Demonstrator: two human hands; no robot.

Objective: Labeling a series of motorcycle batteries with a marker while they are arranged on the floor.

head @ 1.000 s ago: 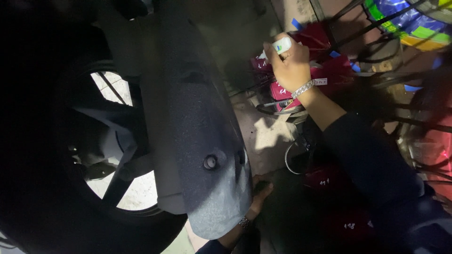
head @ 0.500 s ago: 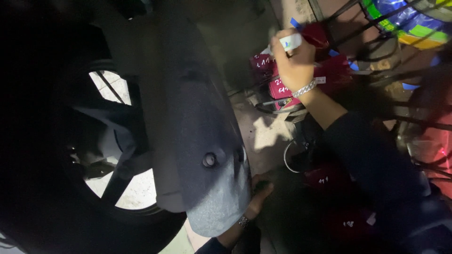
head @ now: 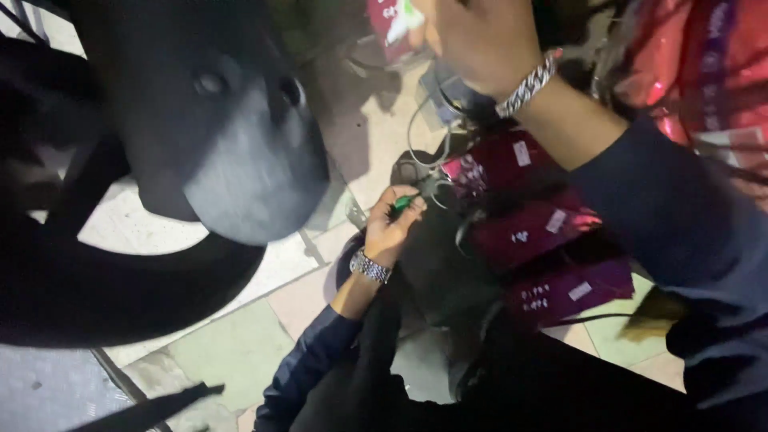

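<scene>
Biggest thing in view is the black tire (head: 96,304) with the dark mudguard (head: 232,152) hanging over it, so I'll place everything off the mudguard. Under it and off to its right is pale tiled floor (head: 240,352).

Further right of the mudguard sits a pile of flat dark-red packages (head: 552,264) with small white labels, stacked loosely on each other. They look like sealed pouches or boxes; what's inside isn't visible. Behind them, up top and well right of the mudguard, there's a shiny red bag (head: 704,80), contents also hidden.

The right hand (head: 480,40) is up high, right of the mudguard's top edge, bracelet on the wrist, seen from the back. Fingers curl away from the camera, so I can't tell if it's holding anything.

The left hand (head: 392,228) is just off the mudguard's lower right corner, watch on the wrist, fingers pinched closed on a small green-handled tool (head: 404,202). The tool sits right at the near edge of the red packages, next to a thin loop of wire (head: 424,152) lying on the floor.

My guess on handling: that tool is light and rigid, a fingertip pinch on the green grip is plenty. The wire looks springy and floppy, likely to snag.
</scene>
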